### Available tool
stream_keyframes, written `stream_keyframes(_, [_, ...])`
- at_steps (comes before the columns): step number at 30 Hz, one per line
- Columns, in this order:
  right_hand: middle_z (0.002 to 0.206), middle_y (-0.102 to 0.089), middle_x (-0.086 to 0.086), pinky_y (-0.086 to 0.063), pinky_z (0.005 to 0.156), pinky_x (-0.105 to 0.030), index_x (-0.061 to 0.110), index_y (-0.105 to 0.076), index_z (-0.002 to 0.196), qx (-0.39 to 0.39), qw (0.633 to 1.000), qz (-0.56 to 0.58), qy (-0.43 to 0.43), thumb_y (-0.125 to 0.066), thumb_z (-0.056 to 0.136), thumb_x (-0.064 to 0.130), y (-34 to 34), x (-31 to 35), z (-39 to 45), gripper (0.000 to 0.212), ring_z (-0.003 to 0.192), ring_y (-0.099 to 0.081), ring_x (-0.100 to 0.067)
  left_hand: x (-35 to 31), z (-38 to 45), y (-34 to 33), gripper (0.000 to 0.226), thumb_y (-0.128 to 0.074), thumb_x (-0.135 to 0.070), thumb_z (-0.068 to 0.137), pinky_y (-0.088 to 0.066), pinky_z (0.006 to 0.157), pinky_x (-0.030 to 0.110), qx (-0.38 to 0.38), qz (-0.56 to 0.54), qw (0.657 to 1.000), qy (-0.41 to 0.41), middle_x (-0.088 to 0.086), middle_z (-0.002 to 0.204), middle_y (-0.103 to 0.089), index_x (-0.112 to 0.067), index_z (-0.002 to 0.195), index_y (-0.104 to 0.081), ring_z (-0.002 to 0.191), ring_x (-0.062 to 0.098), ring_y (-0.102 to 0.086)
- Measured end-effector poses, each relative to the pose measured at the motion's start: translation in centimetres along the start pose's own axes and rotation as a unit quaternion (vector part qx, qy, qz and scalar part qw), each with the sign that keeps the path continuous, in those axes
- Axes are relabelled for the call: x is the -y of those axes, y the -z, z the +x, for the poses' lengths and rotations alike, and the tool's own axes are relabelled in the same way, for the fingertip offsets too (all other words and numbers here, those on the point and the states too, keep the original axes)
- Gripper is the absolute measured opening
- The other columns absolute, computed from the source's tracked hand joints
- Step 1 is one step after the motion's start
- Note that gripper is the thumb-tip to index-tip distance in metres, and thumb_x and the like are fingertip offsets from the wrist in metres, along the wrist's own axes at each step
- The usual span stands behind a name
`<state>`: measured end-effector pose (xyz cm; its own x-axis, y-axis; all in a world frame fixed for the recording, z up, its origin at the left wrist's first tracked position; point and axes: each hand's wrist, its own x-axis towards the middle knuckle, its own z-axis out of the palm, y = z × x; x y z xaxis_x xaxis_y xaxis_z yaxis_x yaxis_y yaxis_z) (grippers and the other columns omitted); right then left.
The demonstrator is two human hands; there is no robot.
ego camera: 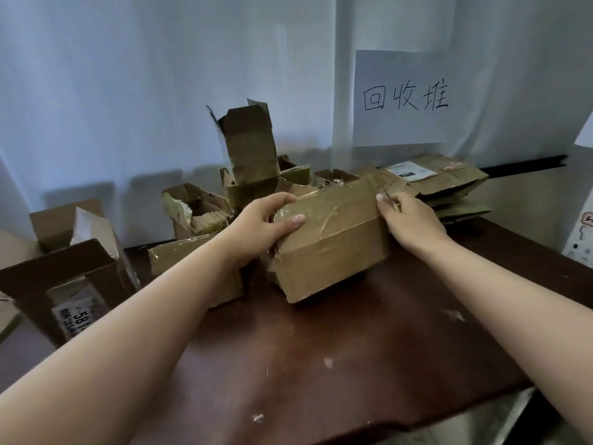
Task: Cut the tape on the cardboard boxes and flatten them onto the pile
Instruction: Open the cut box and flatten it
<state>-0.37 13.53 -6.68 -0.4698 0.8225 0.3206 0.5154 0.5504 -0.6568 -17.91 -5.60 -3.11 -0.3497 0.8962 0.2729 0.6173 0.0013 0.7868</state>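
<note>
A taped cardboard box (330,239) sits tilted on the dark brown desk (353,348), near the middle, its shiny clear tape (324,216) running across the top face. The left hand (261,224) holds the box's left end: the thumb lies curled over the top face while the fingers wrap round the far upper edge, so this grip is closed on the box. The right hand (409,220) is at the box's right upper corner, fingers curled round a thin tool (390,199) whose tip meets the tape near the corner; the tool is small and partly hidden, so its kind cannot be told. That grip is narrow and closed on the tool.

Just behind the right hand lies the pile of flattened boxes (449,181), stacked at the back right of the desk, with a white shipping label (409,171) on the top sheet. On the white curtain (160,75) above the pile hangs a paper sign (402,97) with handwritten characters.

Left of the held box stand more boxes: a tall open box (252,146) upright at the back, a torn open box (195,207) beside it, a flat taped piece (179,255) partly under the left forearm, and a dark open box (64,284) at the far left edge bearing a printed label (75,317).
</note>
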Motion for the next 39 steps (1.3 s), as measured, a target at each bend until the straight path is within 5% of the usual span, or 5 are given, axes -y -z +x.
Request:
stream_keyframes(4, [0.072, -0.055, 0.001, -0.040, 0.070, -0.039, 0.020, -0.046, 0.066, -0.016, 1.000, 0.017, 0.019, -0.030, 0.091, 0.067, 0.3, 0.6, -1.1, 0.057, 0.085, -0.056, -0.028, 0.4, -0.9, 1.9, 0.021, -0.061, -0.018, 0.091, -0.051, 0.076, 0.030, 0.026, -0.167, 0.981, 0.097, 0.000, 0.102, -0.068, -0.022, 0.112, -0.064, 0.088, 0.013, -0.063])
stream_keyframes(11, [0.060, -0.048, -0.001, -0.036, 0.063, -0.037, 0.017, -0.037, 0.054, -0.015, 0.999, 0.015, 0.035, -0.033, 0.088, 0.071, 1.0, 3.3, -1.4, 0.064, 0.064, -0.049, -0.022, -1.0, -2.0, 3.7, 0.023, -0.061, -0.014, 0.091, -0.058, 0.066, 0.029, -0.025, -0.251, 0.961, 0.114, 0.003, 0.104, -0.063, -0.023, 0.112, -0.066, 0.087, 0.017, -0.061])
stream_keyframes(15, [0.063, -0.055, -0.007, -0.043, 0.069, -0.042, 0.012, -0.051, 0.062, -0.022, 0.998, 0.048, 0.040, -0.032, 0.088, 0.072, 1.2, 4.4, -1.6, 0.068, 0.066, -0.054, -0.028, -1.0, -1.5, 4.9, 0.018, -0.061, -0.023, 0.093, -0.047, 0.061, 0.019, -0.141, 0.003, 0.990, -0.007, -0.010, 0.086, -0.060, -0.030, 0.110, -0.064, 0.070, 0.004, -0.055])
stream_keyframes(35, [0.078, -0.063, 0.003, -0.048, 0.073, -0.039, 0.016, -0.059, 0.073, -0.049, 0.999, 0.003, -0.022, -0.055, 0.079, 0.069, 3.9, 1.3, -7.2, 0.054, 0.080, -0.060, -0.021, -1.8, -4.4, 1.4, 0.044, -0.065, -0.038, 0.088, -0.035, 0.105, 0.032, -0.163, 0.243, 0.956, -0.032, 0.005, 0.125, -0.051, -0.023, 0.128, -0.055, 0.120, 0.022, -0.048])
stream_keyframes(39, [0.077, -0.058, 0.006, -0.036, 0.068, -0.032, 0.018, -0.057, 0.076, -0.070, 0.996, 0.017, -0.046, -0.046, 0.091, 0.059, 4.1, 0.8, -8.9, 0.044, 0.081, -0.054, -0.020, -3.6, -5.9, 0.5, 0.040, -0.059, -0.053, 0.086, -0.017, 0.113, 0.061, -0.178, 0.352, 0.917, -0.064, 0.000, 0.127, -0.051, -0.034, 0.120, -0.059, 0.128, 0.028, -0.038])
